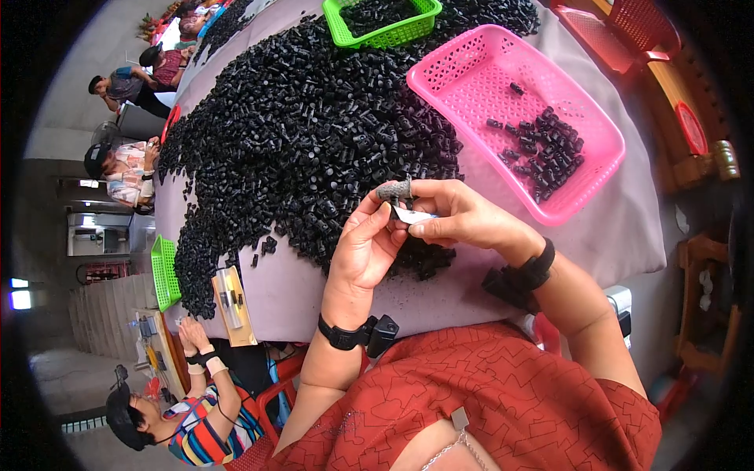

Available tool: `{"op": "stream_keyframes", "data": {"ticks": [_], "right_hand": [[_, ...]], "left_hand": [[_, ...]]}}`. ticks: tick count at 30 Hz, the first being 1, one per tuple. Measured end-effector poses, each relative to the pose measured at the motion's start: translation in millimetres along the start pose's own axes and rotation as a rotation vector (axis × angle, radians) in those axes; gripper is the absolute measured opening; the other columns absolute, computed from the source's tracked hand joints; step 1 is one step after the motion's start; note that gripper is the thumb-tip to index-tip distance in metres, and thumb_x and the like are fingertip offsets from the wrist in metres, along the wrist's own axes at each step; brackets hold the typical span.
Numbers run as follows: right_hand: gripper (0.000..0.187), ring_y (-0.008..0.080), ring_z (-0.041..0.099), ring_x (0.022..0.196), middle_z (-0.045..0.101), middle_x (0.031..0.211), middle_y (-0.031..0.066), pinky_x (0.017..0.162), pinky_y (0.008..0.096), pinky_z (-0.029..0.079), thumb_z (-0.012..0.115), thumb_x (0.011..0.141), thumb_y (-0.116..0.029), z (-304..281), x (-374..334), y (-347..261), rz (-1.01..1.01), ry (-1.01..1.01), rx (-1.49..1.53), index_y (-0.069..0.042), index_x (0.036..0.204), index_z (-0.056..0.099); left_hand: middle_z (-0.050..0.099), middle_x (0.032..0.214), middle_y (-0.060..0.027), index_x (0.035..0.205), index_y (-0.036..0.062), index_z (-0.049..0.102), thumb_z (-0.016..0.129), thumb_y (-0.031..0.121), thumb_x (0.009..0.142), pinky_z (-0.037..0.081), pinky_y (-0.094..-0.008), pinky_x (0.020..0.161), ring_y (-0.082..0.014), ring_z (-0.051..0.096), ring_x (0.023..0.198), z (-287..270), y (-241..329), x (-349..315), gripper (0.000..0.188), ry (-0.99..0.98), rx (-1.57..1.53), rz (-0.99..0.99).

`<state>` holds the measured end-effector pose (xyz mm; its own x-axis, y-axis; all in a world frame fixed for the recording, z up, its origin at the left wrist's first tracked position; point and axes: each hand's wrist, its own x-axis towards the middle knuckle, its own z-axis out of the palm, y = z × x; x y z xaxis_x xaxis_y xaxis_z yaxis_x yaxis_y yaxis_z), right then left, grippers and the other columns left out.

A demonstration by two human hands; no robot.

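Observation:
My two hands meet above the near edge of a big heap of small black cylindrical parts [306, 118]. A grey, rough-textured piece [393, 190] sits around or against the left index fingertip; I cannot tell which. Below it, a thin whitish flat piece [413, 215] lies between the hands, one end at the right thumb and fingers. My left hand [365, 243] is closed in a pinch, and the fingers partly hide what is in it. My right hand [463, 212] pinches the whitish piece from the right. Both wrists wear black bands.
A pink basket [581, 192] with several black parts stands at right. Green baskets [385, 38] [164, 275] stand at the far side and left edge. A small wooden tray [234, 310] lies at left, near another person's hands [194, 337]. A cloth [487, 275] covers the table.

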<state>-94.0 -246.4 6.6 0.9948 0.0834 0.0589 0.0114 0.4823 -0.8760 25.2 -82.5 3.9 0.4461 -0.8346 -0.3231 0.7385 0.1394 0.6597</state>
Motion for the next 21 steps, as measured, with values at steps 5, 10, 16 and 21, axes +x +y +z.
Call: {"op": "stream_keyframes", "data": {"ticks": [5,10,16,21], "right_hand": [[0.043,-0.0004,0.041,0.055,0.064,0.083,-0.0019,0.046,0.0169,0.028,0.063,0.091,-0.018,-2.8,0.5,2.4,0.018,-0.022,0.059,-0.004,0.130,0.050],[0.032,-0.0008,0.040,0.053,0.063,0.080,-0.0031,0.045,0.0167,0.027,0.063,0.092,-0.020,-7.4,1.1,6.0,0.023,-0.019,0.082,-0.004,0.119,0.056],[0.045,0.0003,0.040,0.053,0.051,0.070,-0.0075,0.046,0.0176,0.027,0.065,0.092,-0.021,3.3,-3.9,-6.5,-0.012,-0.062,0.013,-0.004,0.131,0.049],[0.055,0.0007,0.040,0.055,0.049,0.070,-0.0075,0.046,0.0180,0.028,0.064,0.091,-0.018,1.8,-3.0,-4.8,0.011,-0.066,0.000,-0.005,0.140,0.043]], "left_hand": [[0.064,0.097,-0.0001,0.123,0.0113,0.057,0.063,0.011,0.092,0.051,-0.0236,0.071,-0.0094,0.060,0.080,0.2,-0.3,-0.9,0.031,-0.035,-0.010,-0.001],[0.064,0.098,-0.0011,0.126,0.0106,0.056,0.063,0.010,0.092,0.051,-0.0237,0.072,-0.0103,0.061,0.082,0.9,-0.4,-0.2,0.035,-0.116,-0.021,-0.013],[0.065,0.099,-0.0024,0.128,0.0096,0.054,0.062,0.010,0.092,0.052,-0.0232,0.074,-0.0115,0.062,0.087,2.7,-1.5,0.4,0.038,-0.135,-0.073,0.020],[0.064,0.098,-0.0020,0.131,0.0102,0.053,0.062,0.011,0.092,0.052,-0.0233,0.074,-0.0111,0.061,0.085,1.2,-2.9,-1.1,0.040,-0.136,-0.096,0.008]]}}
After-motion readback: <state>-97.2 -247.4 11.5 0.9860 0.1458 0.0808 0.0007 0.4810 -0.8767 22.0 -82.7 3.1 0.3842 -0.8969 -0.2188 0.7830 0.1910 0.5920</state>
